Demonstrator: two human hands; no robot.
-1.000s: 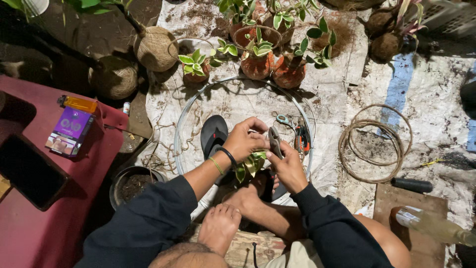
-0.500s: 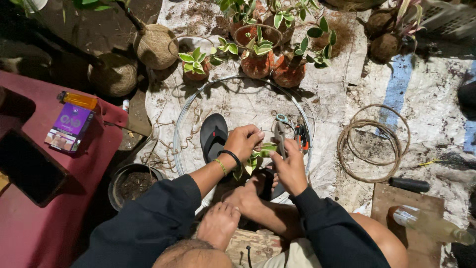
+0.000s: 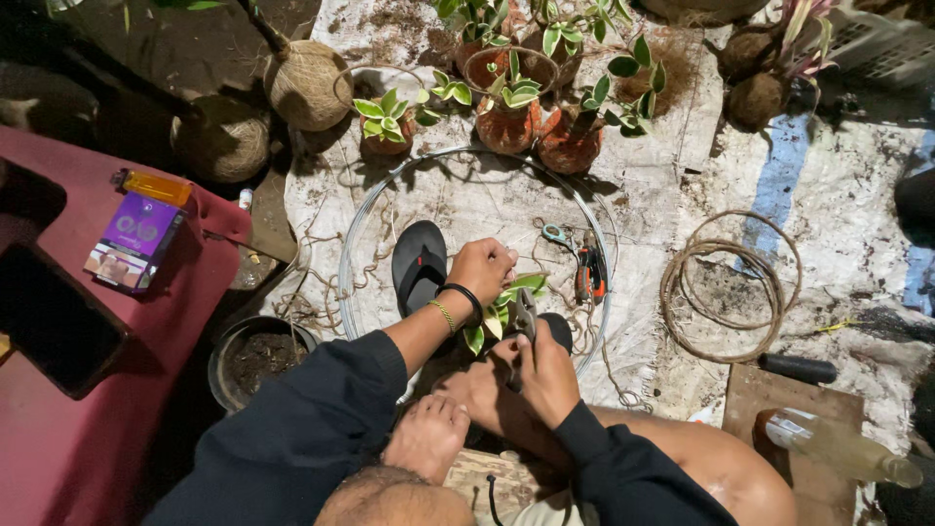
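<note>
While the person sits on the ground, the left hand [image 3: 484, 270] closes around a small leafy plant [image 3: 506, 304] to steady it, and the right hand [image 3: 545, 375] grips pliers [image 3: 525, 314] against it, inside a wire hoop [image 3: 362, 232] beside a sandal [image 3: 419, 265]

Hard light from above brightens the pale ground sheet [image 3: 467, 195] in the middle; far left and right edges fall dark. Sharp focus, short shadows, slight wide-angle bending at the edges.
</note>
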